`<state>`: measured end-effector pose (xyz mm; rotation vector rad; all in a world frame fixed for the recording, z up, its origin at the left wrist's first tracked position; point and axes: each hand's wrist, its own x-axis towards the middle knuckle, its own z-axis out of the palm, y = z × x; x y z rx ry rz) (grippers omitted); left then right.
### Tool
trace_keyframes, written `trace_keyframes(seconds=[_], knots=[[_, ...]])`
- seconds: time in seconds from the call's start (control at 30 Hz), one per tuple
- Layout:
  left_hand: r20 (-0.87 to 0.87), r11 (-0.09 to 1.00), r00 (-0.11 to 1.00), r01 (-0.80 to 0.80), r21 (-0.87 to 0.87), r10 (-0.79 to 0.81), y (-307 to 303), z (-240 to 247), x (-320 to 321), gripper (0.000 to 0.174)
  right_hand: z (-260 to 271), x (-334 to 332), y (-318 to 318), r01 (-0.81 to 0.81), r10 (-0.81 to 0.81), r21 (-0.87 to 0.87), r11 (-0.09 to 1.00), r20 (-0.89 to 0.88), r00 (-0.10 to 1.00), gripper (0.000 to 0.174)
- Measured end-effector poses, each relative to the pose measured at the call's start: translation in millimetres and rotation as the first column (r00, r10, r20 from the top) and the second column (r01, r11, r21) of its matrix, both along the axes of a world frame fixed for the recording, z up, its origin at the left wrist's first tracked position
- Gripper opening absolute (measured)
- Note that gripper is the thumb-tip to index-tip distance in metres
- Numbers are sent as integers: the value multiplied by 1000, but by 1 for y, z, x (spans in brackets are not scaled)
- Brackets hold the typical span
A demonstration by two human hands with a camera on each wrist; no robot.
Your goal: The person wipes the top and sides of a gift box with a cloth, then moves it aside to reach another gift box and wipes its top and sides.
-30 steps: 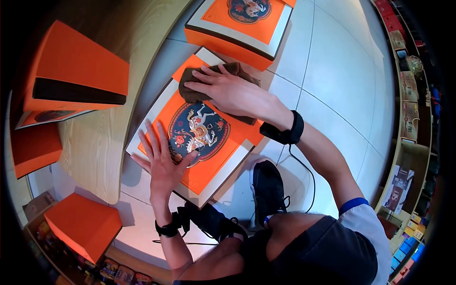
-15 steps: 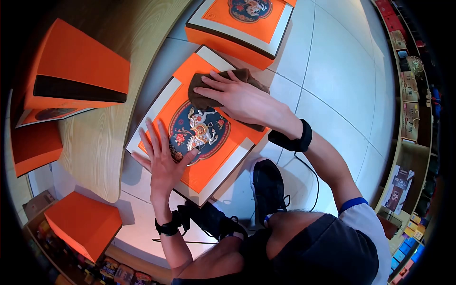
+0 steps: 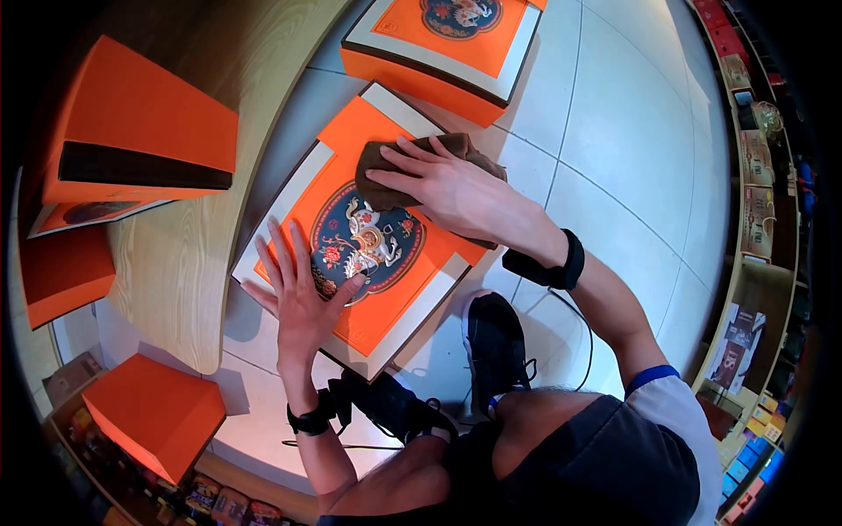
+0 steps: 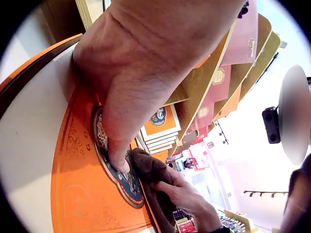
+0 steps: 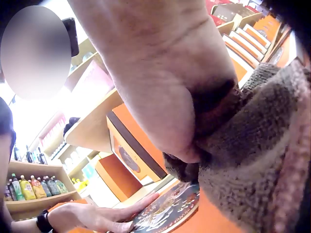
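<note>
One rectangular orange-and-white box (image 3: pixel 368 250) has white floor tiles (image 3: pixel 627 158) beside its edges; the left hand (image 3: pixel 303 302) spreads wide on top, the right hand (image 3: pixel 452 188) presses a brown fabric cloth (image 3: pixel 465 149), fingers extended.

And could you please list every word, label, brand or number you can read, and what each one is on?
None can be read with certainty.
Orange box lid: stamped marks, too faint.
Pink boxes: labels too small.
Bottles: labels too blurred.
Brown-and-white packaging: print too small.
</note>
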<state>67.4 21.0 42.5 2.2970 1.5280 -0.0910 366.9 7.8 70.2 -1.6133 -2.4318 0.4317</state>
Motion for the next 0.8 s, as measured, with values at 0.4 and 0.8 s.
trace_keyframes(seconds=[0.4,0.8], knots=[[20,1000,1000,-1,6,1,0,2,0,126,6,2,-14,12,-12,-30,999,-5,1000,61],[10,1000,1000,-8,6,8,-1,1,1,126,14,1,-25,42,-40,-124,991,20,999,73]])
